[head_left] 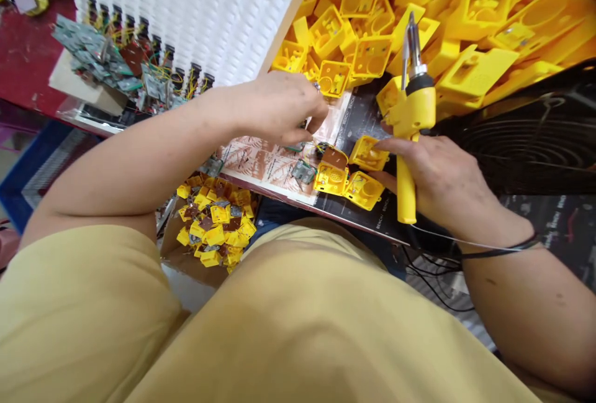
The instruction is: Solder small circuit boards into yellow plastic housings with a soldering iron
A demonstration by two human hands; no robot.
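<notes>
My right hand (433,176) is closed around a yellow soldering iron (410,111), its metal tip pointing up and away. My left hand (279,108) hovers over the work mat (274,164) with fingers pinched on a small part with thin wires that I cannot make out. Between the two hands lie yellow plastic housings (347,182), one with a brown board (334,158) on it, and a small green circuit board (303,172).
A large heap of yellow housings (419,12) fills the back right. A white ribbed foam block (200,12) stands at the back, circuit boards (97,58) to its left. A cardboard box of assembled yellow parts (216,226) sits below the table edge. Black wire mesh (521,142) lies right.
</notes>
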